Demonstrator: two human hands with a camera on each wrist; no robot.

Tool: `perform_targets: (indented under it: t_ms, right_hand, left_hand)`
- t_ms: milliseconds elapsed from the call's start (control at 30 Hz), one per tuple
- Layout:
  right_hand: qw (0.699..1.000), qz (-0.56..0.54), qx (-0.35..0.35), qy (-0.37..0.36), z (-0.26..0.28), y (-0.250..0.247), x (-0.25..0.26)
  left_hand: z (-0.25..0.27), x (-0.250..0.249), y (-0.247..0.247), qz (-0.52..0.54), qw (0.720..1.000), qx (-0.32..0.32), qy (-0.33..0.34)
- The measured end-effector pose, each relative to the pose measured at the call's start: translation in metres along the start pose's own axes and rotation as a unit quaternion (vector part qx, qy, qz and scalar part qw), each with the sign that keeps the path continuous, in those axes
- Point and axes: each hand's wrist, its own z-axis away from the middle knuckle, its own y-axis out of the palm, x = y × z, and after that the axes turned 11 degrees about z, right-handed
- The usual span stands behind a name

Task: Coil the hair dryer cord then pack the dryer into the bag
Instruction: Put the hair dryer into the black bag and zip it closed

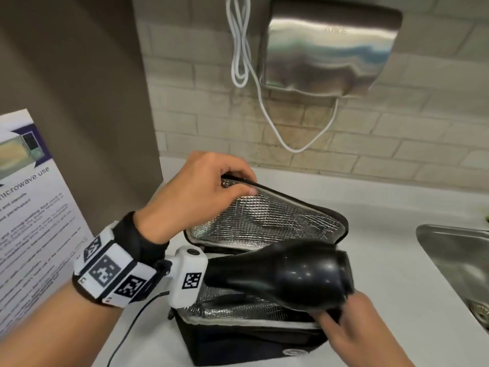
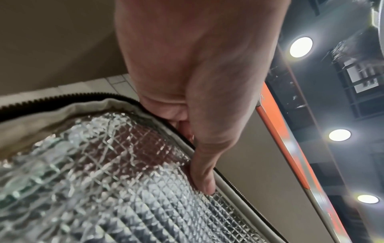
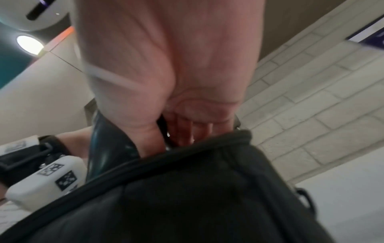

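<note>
A black bag (image 1: 254, 343) lined with silver foil stands open on the white counter. My left hand (image 1: 238, 185) pinches the far left edge of its raised lid (image 1: 277, 218); the left wrist view shows the thumb (image 2: 204, 182) pressed on the lid's foil lining (image 2: 104, 172). The glossy black hair dryer (image 1: 285, 274) lies sideways just over the bag's opening, nozzle pointing left. My right hand (image 1: 334, 317) grips its wide rear end at the bag's near right corner. In the right wrist view that hand (image 3: 182, 131) sits above the bag's black fabric (image 3: 187, 197), beside the dryer (image 3: 108, 144). The dryer's cord is hidden.
A steel sink (image 1: 455, 255) is sunk into the counter at the right. On the tiled wall behind hang a metal hand dryer (image 1: 328, 49) and a looped white cable (image 1: 243, 62). A microwave-use sign (image 1: 31, 207) stands at the left. A thin black wire (image 1: 132, 321) trails from my left wrist.
</note>
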Motion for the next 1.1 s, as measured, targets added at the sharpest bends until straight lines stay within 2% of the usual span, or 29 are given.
perform_targets:
  t_ms: [33,67,100,133,200,233,300,433,633,733,800,867,933,1000,1033,1100]
  right_hand:
    - [0.999,0.036,-0.011,-0.007,-0.007,-0.002,0.023]
    - [0.997,0.065,-0.030,-0.040,-0.009,0.009,0.024]
    - [0.995,0.090,-0.012,-0.040,-0.009,0.013,0.033]
    - [0.992,0.105,-0.040,-0.061,-0.010,0.017,0.030]
    - [0.985,0.158,-0.039,-0.055,-0.018,0.011,0.033]
    - [0.984,0.168,0.004,-0.055,-0.018,0.011,0.042]
    - [0.980,0.188,0.031,-0.062,-0.021,0.018,0.049]
    - [0.977,0.201,0.062,-0.044,-0.033,0.022,0.053]
    - [0.979,0.190,0.073,-0.025,-0.043,0.028,0.043]
    - [0.981,0.186,0.049,-0.005,-0.045,0.033,0.034]
    - [0.975,0.222,-0.007,0.005,-0.041,0.035,0.025]
    - [0.980,0.182,-0.085,-0.007,-0.035,0.037,0.023]
    - [0.988,0.117,-0.102,-0.001,-0.029,0.032,0.022]
    - [0.988,0.119,-0.082,0.051,-0.020,0.028,0.018]
    - [0.987,0.127,-0.085,0.051,-0.014,0.027,0.013]
    - [0.987,0.063,-0.149,0.007,-0.001,0.026,0.003]
  left_hand:
    - [0.000,-0.001,0.001,0.004,1.000,0.001,0.001]
    - [0.001,-0.003,0.002,0.007,1.000,0.002,0.003]
    - [0.001,-0.004,0.003,0.010,1.000,0.003,0.007]
    - [0.002,-0.006,0.004,0.013,1.000,0.003,0.013]
    - [0.003,-0.010,0.006,0.018,1.000,0.000,0.025]
    - [0.003,-0.012,0.006,0.020,0.999,0.000,0.031]
    - [0.004,-0.017,0.007,0.019,0.999,0.002,0.042]
    - [0.008,-0.023,0.010,-0.004,0.997,0.006,0.072]
    - [0.020,-0.018,0.021,-0.014,0.998,0.009,0.066]
    - [0.034,-0.014,0.025,-0.025,0.997,0.023,0.068]
    - [0.049,-0.009,0.025,-0.030,0.997,0.054,0.055]
    - [0.064,-0.003,0.026,-0.026,0.994,0.100,0.027]
    - [0.076,0.006,0.026,-0.031,0.990,0.138,-0.003]
    - [0.083,0.014,0.028,-0.050,0.980,0.190,-0.025]
    - [0.084,0.017,0.029,-0.062,0.971,0.226,-0.038]
    - [0.083,0.018,0.028,-0.085,0.950,0.295,-0.057]
